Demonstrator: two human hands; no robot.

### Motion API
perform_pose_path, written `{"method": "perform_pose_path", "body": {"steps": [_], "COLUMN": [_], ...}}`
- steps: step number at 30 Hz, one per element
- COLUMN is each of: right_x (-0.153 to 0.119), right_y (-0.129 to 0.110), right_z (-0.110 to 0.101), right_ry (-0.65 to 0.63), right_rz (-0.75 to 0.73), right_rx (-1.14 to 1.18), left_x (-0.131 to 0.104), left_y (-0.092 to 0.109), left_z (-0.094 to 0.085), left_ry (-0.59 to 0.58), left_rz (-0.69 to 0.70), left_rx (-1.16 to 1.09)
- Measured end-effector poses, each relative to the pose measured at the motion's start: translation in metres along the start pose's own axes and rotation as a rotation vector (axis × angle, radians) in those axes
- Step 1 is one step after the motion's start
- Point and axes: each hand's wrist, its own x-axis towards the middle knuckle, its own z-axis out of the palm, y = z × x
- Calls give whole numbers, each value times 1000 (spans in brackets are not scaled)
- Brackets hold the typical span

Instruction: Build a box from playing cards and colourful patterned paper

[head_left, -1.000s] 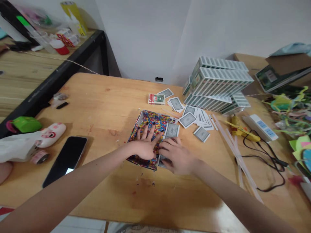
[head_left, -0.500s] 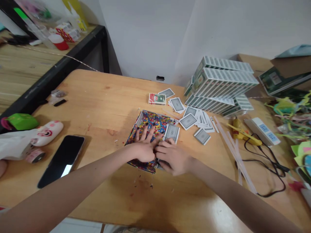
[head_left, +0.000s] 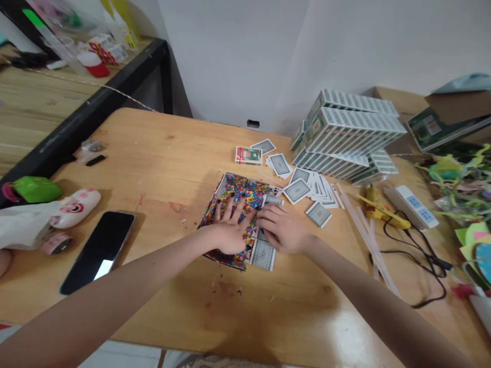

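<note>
A box-like piece with a colourful patterned lining lies on the table, its left and far walls raised. My left hand rests flat inside it, fingers spread, holding nothing. Along the box's right side lie grey-backed playing cards, end to end. My right hand presses down where these cards meet, its fingers bent and the thumb apart, gripping nothing visible. The fingers hide part of the cards and the edge beneath.
Loose cards and a small card pack lie beyond the box. Stacked card cartons stand at the back right. Glue sticks, a yellow glue gun and a power strip lie right; a phone lies left.
My right hand has moved up along the box's right side, uncovering the nearer card and covering much of the farther one. The left hand stays spread in the same place.
</note>
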Motion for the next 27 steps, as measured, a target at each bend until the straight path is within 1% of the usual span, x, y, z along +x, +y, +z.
{"method": "perform_pose_path", "body": {"steps": [3, 7, 10, 16, 21, 24, 27], "right_x": [5, 10, 8, -3, -6, -1, 6], "right_y": [3, 4, 5, 9, 15, 23, 30], "right_z": [-1, 0, 1, 5, 2, -1, -2], "right_ry": [-77, -107, -100, -75, -7, 2, -36], "right_rz": [-39, -52, -42, -19, 49, 48, 2], "right_rx": [-67, -82, -67, -78, -24, -82, -182], "left_x": [0, 0, 1, 1, 2, 3, 3], "left_y": [0, 0, -1, 0, -1, -2, -2], "left_z": [1, 3, 4, 3, 5, 6, 6], "left_ry": [3, 23, 28, 35, 39, 42, 36], "left_rz": [-14, -13, -9, -29, -32, -51, -57], "left_rx": [-5, 5, 5, -14, -10, -16, -27]}}
